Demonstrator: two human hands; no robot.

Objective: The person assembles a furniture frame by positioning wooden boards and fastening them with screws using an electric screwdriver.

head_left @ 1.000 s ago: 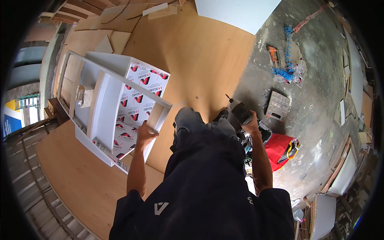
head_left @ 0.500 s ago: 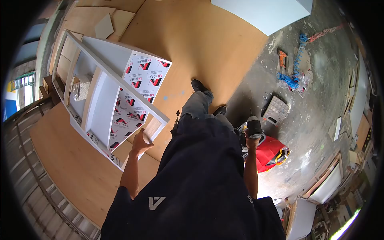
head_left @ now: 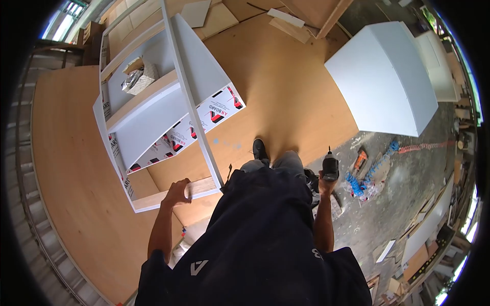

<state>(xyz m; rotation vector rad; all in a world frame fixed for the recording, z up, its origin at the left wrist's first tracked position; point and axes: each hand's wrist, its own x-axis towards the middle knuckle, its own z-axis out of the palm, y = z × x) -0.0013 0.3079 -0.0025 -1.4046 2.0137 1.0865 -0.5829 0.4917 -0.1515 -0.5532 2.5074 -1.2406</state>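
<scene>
My left hand (head_left: pixel 177 194) grips the near end rail of a white-edged wooden frame (head_left: pixel 190 109), its fingers wrapped round the bare wood strip. The frame lies over a white cabinet (head_left: pixel 196 61), whose near side carries printed red and black board film. Inside one of the frame's bays sits an open box (head_left: pixel 145 76) with a clear plastic bag in it. In my right hand (head_left: pixel 326 186) is a black power drill (head_left: pixel 330 167), held upright with its bit pointing forward, away from my body.
A large white panelled box (head_left: pixel 383 79) stands at the front right. An orange tool (head_left: pixel 360 159) and a coiled blue hose (head_left: pixel 356 183) lie on the concrete floor. Wood offcuts (head_left: pixel 291 23) rest at the far edge of the plywood sheet (head_left: pixel 265 66).
My body and view have turned to the right. The frame has swung round with my left hand still gripping its end. The drill stays in my right hand.
</scene>
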